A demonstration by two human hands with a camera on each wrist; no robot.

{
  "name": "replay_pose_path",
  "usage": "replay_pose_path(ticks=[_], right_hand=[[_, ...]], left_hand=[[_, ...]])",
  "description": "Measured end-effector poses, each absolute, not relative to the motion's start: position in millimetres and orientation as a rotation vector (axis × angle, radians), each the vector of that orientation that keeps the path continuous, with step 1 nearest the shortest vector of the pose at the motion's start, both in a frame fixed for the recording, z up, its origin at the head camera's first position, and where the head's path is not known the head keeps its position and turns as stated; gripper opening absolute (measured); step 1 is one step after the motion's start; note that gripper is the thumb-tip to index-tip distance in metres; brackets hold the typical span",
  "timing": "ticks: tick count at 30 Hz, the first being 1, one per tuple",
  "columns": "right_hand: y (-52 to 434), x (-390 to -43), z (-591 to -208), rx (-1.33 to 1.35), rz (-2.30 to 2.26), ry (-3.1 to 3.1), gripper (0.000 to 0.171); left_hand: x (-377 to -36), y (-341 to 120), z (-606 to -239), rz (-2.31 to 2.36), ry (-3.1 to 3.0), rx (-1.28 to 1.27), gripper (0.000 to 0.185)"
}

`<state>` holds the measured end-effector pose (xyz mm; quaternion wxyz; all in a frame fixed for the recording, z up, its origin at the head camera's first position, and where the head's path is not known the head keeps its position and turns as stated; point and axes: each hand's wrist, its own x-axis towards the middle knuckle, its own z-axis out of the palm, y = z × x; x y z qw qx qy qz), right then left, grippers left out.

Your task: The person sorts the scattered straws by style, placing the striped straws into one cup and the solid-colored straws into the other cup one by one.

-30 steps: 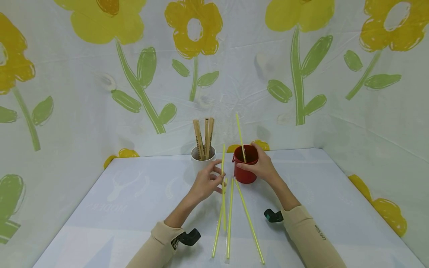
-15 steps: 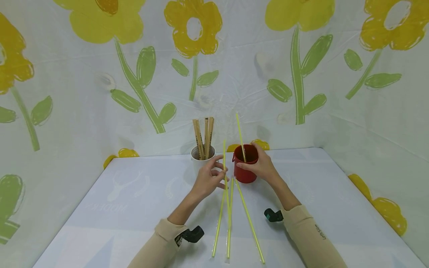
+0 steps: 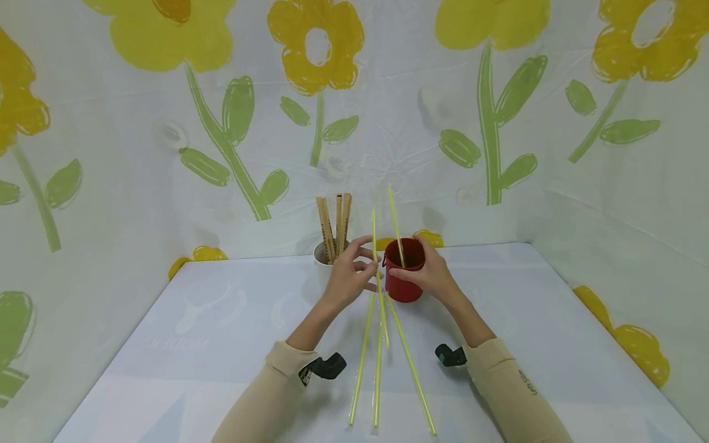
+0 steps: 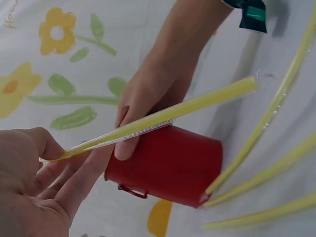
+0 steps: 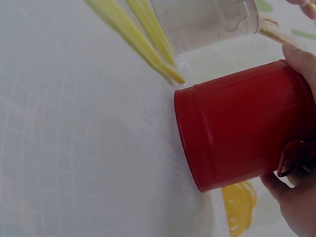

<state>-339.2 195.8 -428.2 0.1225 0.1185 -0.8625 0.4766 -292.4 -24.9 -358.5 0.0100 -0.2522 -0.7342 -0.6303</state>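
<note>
My left hand pinches a yellow straw in a clear wrapper between thumb and fingers. The straw stands nearly upright, left of the small red bucket and apart from its mouth. My right hand grips that bucket at its rim, thumb on the near side, fingers around the far side. One yellow straw leans inside the bucket. Three more wrapped straws lie on the table, their far ends near the bucket's base, as the right wrist view also shows.
A white bucket stands to the left of the red one, partly behind my left hand, holding several flat brown sticks with dark print. A flower-printed cloth hangs behind and beside the white table.
My left hand has risen and moved forward and slightly right, carrying the straw up off the others toward the red bucket. The right hand and bucket have stayed in place.
</note>
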Motion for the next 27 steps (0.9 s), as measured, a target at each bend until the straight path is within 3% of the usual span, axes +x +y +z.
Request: replay_pose_path(ticks=[11,27], right_hand=[[196.2,-340.2,-427.1,0.358,1.388,-2.512,0.094],[196.7,-340.8,-426.9,0.335,1.42,-2.53,0.091]], left_hand=[[-302.3,-4.7,-328.1,-1.915,-2.192,-0.837,0.051],[-339.8,1.4,-326.3,-1.731,-2.055,-0.807,0.047]])
